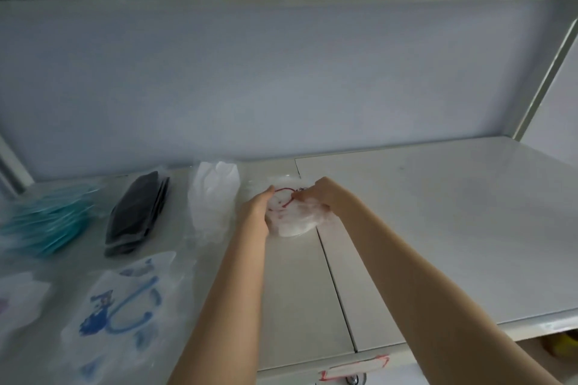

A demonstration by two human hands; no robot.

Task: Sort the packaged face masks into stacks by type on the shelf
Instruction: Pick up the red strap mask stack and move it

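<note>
Head view – looks forward and down, close over the shelf [438, 212].

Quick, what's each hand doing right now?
Left hand: holds the red-loop mask pack.
Right hand: pinches the same pack.

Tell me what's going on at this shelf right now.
A person is sorting wrapped face masks on the shelf. Both hands are on the red-looped masks, a small white pile. The left hand clasps its left edge and the right hand pinches its top. To the left lie a white stack, a black stack and a teal stack. A blue-printed mask lies nearer the front edge.
</note>
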